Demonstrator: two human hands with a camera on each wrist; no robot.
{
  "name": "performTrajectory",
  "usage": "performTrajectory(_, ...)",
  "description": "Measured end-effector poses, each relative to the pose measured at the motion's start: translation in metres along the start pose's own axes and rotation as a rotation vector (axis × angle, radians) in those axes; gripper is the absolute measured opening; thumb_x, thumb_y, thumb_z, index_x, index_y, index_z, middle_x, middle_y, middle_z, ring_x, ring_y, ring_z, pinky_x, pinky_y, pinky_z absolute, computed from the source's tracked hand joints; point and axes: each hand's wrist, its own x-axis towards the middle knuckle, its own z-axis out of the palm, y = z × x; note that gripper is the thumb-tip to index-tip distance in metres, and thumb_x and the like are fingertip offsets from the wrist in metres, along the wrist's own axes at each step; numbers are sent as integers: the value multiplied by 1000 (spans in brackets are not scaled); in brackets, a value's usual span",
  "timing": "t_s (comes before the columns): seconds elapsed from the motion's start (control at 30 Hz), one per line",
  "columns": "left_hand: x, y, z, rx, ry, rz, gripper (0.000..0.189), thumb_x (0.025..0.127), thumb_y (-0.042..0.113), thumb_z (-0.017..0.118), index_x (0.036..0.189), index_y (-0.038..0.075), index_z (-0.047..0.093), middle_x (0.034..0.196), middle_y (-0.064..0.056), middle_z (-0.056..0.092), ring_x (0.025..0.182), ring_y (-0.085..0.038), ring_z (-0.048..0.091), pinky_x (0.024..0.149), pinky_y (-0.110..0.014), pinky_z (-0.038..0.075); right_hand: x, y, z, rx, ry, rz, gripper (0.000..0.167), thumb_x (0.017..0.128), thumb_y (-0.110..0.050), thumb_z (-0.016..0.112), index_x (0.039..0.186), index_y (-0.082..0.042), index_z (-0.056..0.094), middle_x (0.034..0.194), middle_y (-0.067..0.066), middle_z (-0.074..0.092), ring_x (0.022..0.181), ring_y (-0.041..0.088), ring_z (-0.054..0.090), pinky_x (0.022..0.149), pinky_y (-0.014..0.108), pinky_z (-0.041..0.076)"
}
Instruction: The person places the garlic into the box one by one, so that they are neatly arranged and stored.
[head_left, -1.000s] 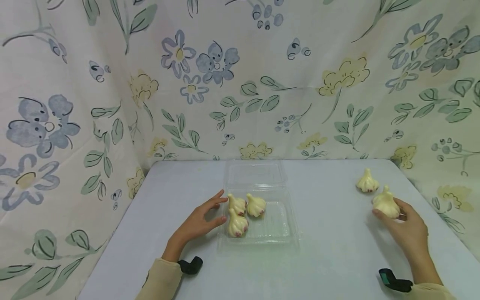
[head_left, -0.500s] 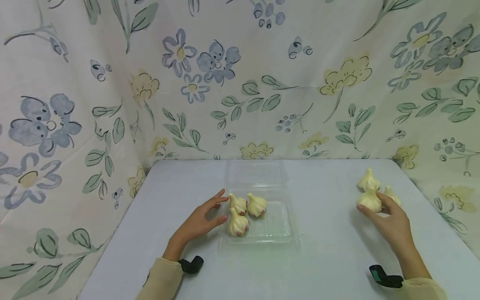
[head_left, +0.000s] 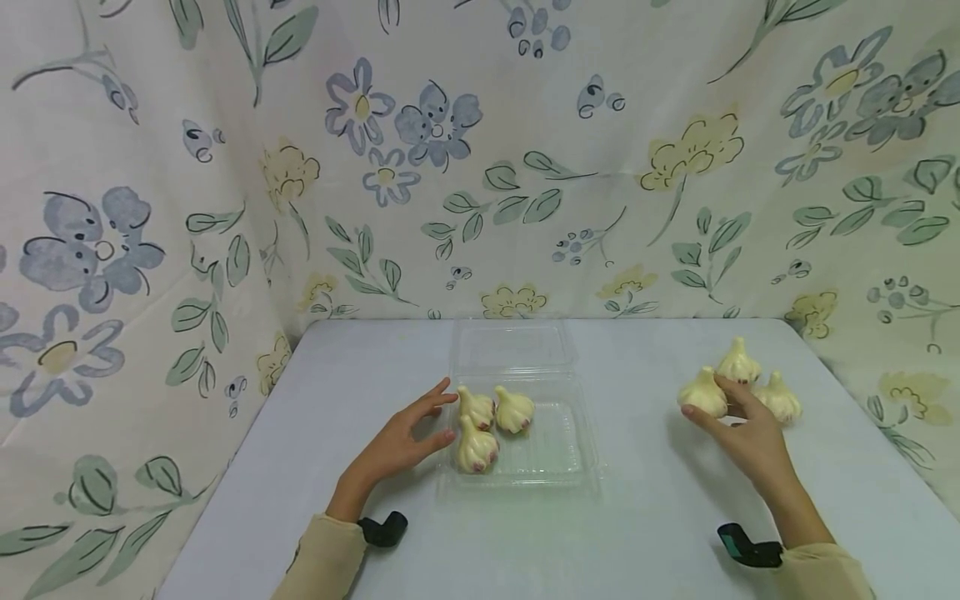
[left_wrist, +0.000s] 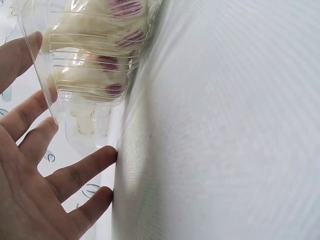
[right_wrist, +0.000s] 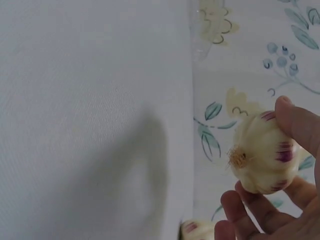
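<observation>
My right hand (head_left: 752, 437) holds a garlic bulb (head_left: 702, 395) between thumb and fingers. In the right wrist view this bulb (right_wrist: 265, 152), with purple streaks and a root tuft, is off the white table. Two more bulbs stand close by: one behind (head_left: 738, 364), one to the right (head_left: 782, 401). My left hand (head_left: 401, 440) lies with spread fingers at the left side of a clear plastic clamshell box (head_left: 558, 446). Its fingertips touch the box rim in the left wrist view. Three garlic bulbs (head_left: 513, 411) lie in the left part of the box.
The box's lid (head_left: 512, 348) is folded back toward the rear edge of the white table (head_left: 637, 508). A floral curtain (head_left: 480, 192) hangs behind and along the sides. Black wrist mounts (head_left: 384, 530) sit at both sleeves.
My right hand has carried its garlic bulb leftward, away from above the right-hand bulb to the left of the other two. The left hand and the box have stayed put.
</observation>
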Motion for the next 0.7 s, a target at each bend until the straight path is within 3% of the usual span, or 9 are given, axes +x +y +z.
performTrajectory(0.2, 0, 0, 0, 3, 1, -10, 58, 97, 35, 71, 150, 31, 49, 170, 9, 24, 141, -34, 51, 115, -67, 34, 1, -6, 8, -12, 8, -68, 78, 91, -41, 77, 151, -3, 45, 132, 30, 61, 109, 32, 56, 71, 24, 43)
performTrajectory(0.37, 0, 1, 0, 15, 4, -3, 58, 97, 36, 70, 151, 29, 49, 170, 9, 23, 139, -34, 53, 114, -67, 34, 1, -8, 14, -7, 30, -118, 71, 90, -39, 78, 145, -3, 52, 125, 25, 68, 97, -4, 50, 73, 21, 42)
performTrajectory(0.47, 0, 1, 0, 16, 4, 1, 58, 97, 36, 70, 151, 28, 49, 170, 8, 23, 139, -34, 53, 114, -68, 35, 1, -9, 18, 13, 29, -133, 69, 91, -38, 78, 144, -3, 53, 124, 22, 69, 91, -18, 45, 76, 19, 42)
performTrajectory(0.7, 0, 2, 0, 6, -2, -3, 58, 97, 39, 70, 150, 29, 49, 170, 7, 24, 139, -35, 53, 114, -68, 35, 0, -16, 26, 45, 23, -160, 68, 91, -39, 78, 145, -5, 53, 127, 19, 68, 95, -20, 45, 77, 19, 41)
